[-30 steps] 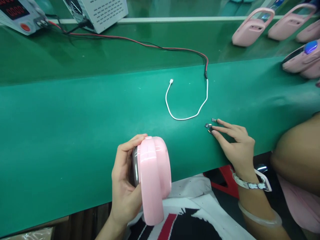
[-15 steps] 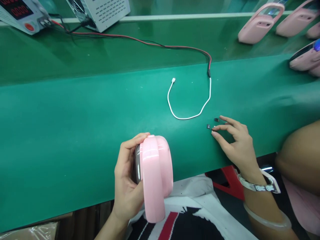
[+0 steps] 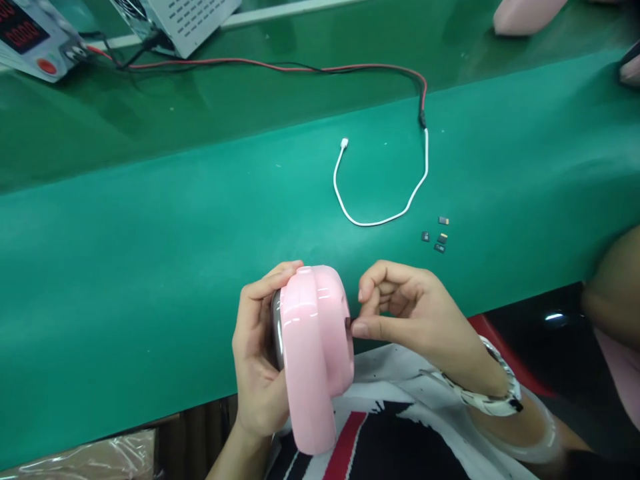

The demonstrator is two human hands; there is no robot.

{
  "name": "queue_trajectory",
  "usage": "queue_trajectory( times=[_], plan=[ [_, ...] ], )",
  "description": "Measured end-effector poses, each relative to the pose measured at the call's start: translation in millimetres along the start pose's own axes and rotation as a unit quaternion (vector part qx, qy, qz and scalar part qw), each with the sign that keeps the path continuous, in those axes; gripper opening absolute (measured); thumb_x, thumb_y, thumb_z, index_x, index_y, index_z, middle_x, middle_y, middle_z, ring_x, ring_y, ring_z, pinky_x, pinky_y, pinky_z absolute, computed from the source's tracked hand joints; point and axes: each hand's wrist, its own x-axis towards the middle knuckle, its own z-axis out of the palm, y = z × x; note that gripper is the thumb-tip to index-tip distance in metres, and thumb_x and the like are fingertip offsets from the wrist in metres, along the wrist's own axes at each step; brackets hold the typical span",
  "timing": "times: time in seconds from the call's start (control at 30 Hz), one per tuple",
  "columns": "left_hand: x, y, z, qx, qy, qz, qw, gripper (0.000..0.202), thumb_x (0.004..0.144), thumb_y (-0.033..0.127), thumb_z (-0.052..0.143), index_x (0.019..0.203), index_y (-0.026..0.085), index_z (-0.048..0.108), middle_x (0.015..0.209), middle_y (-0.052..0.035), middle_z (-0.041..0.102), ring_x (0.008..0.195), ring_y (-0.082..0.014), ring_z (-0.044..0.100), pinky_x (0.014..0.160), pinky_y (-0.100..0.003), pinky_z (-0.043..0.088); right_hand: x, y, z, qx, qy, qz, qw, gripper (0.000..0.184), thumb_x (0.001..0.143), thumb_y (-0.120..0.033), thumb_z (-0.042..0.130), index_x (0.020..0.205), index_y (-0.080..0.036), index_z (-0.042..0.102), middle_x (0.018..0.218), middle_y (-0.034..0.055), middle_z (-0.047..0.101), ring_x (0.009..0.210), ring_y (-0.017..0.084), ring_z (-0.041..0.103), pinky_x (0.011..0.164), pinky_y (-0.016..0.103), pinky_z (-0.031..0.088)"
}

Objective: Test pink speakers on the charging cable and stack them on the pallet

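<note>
My left hand (image 3: 260, 353) is wrapped round a pink plastic device (image 3: 305, 347) with a thick loop handle and a dark glossy face on its left side. The device is held up on edge above the near side of the table. My right hand (image 3: 410, 310) is beside it, thumb and fingertips pinched at the device's right side. A small dark memory card (image 3: 349, 323) shows between those fingertips and the pink shell, mostly hidden. Several memory cards, one of them a black card (image 3: 425, 237), lie on the green mat (image 3: 150, 267) beyond my right hand.
A white cable (image 3: 370, 224) curls on the mat, joined to red and black wires (image 3: 260, 64) from a power supply (image 3: 35, 40) at the back left. A vented grey box (image 3: 185, 23) stands beside it. Another pink device (image 3: 527, 15) is at the back right. A person's arm (image 3: 617, 287) rests at the right edge.
My right hand has moved left from the cards on the mat to the device's side, a card now pinched in it. My left hand still holds the device. The view has shifted slightly.
</note>
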Motion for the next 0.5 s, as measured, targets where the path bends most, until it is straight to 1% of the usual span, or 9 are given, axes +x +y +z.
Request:
queue_trajectory(
  times=[0.07, 0.13, 0.2, 0.3, 0.37, 0.43, 0.47, 0.5],
  plan=[
    [0, 1, -0.5, -0.004, -0.005, -0.005, 1.0, 0.047, 0.068, 0.037, 0.077, 0.111, 0.03, 0.06, 0.12, -0.0003, 0.06, 0.118, -0.0233, 0.053, 0.1, -0.031, 0.049, 1, 0, -2, 0.028, -0.014, 0.022, 0.999, 0.037, 0.055, -0.02, 0.09, 0.073, -0.018, 0.058, 0.06, -0.0032, 0.065, 0.054, 0.009, 0.059, 0.052, 0.02, 0.045],
    [0, 2, -0.8, -0.004, -0.006, -0.017, 1.0, 0.046, 0.067, 0.039, 0.078, 0.109, 0.032, 0.061, 0.119, 0.0001, 0.061, 0.118, -0.0238, 0.053, 0.1, -0.032, 0.05, 0, -1, -2, 0.037, -0.025, 0.029, 0.999, 0.037, 0.055, -0.022, 0.09, 0.073, -0.018, 0.058, 0.061, -0.0028, 0.065, 0.055, 0.01, 0.059, 0.052, 0.02, 0.045],
    [0, 4, -0.9, 0.0, -0.005, -0.023, 1.0, 0.046, 0.067, 0.039, 0.078, 0.109, 0.032, 0.062, 0.119, 0.0003, 0.061, 0.117, -0.024, 0.054, 0.1, -0.033, 0.05, -1, -2, -1, 0.034, -0.031, 0.026, 0.999, 0.037, 0.056, -0.023, 0.09, 0.072, -0.018, 0.057, 0.061, -0.0028, 0.065, 0.056, 0.009, 0.058, 0.053, 0.02, 0.045],
    [0, 5, -0.4, 0.0, -0.007, -0.013, 1.0, 0.046, 0.068, 0.04, 0.077, 0.11, 0.032, 0.061, 0.121, -0.0002, 0.06, 0.118, -0.0239, 0.053, 0.101, -0.033, 0.049, 1, -3, 0, 0.012, -0.048, 0.011, 0.999, 0.038, 0.056, -0.025, 0.09, 0.071, -0.018, 0.057, 0.061, -0.0033, 0.062, 0.055, 0.009, 0.055, 0.052, 0.021, 0.042],
    [0, 3, 0.5, -0.002, -0.013, -0.001, 1.0, 0.046, 0.069, 0.042, 0.077, 0.111, 0.031, 0.06, 0.122, -0.0007, 0.06, 0.118, -0.0235, 0.052, 0.1, -0.034, 0.049, 4, -1, 1, 0.002, -0.065, 0.004, 0.998, 0.042, 0.053, -0.027, 0.091, 0.071, -0.018, 0.055, 0.055, -0.0074, 0.052, 0.048, 0.005, 0.043, 0.046, 0.019, 0.035],
    [0, 0, 1.9, -0.007, -0.009, 0.021, 1.0, 0.048, 0.069, 0.044, 0.077, 0.112, 0.03, 0.059, 0.121, -0.0014, 0.059, 0.117, -0.0229, 0.053, 0.098, -0.032, 0.049, 8, 3, 2, 0.009, -0.073, 0.007, 0.997, 0.05, 0.048, -0.029, 0.093, 0.069, -0.018, 0.05, 0.051, -0.0119, 0.039, 0.045, 0.003, 0.028, 0.041, 0.018, 0.024],
    [-1, -1, 2.8, -0.01, -0.004, 0.028, 1.0, 0.049, 0.07, 0.043, 0.076, 0.113, 0.029, 0.058, 0.122, -0.0017, 0.059, 0.117, -0.0225, 0.053, 0.098, -0.032, 0.049, 10, 5, 2, 0.016, -0.072, 0.01, 0.997, 0.054, 0.045, -0.029, 0.094, 0.068, -0.018, 0.047, 0.051, -0.013, 0.033, 0.045, 0.002, 0.023, 0.04, 0.018, 0.02],
    [-1, -2, 3.7, -0.012, 0.002, 0.032, 0.999, 0.048, 0.072, 0.042, 0.074, 0.114, 0.028, 0.058, 0.122, -0.0022, 0.059, 0.118, -0.0223, 0.052, 0.097, -0.031, 0.049, 12, 8, 1, 0.024, -0.071, 0.012, 0.997, 0.056, 0.044, -0.03, 0.094, 0.068, -0.019, 0.044, 0.052, -0.0132, 0.031, 0.046, 0.002, 0.021, 0.04, 0.017, 0.018]
  ],
)
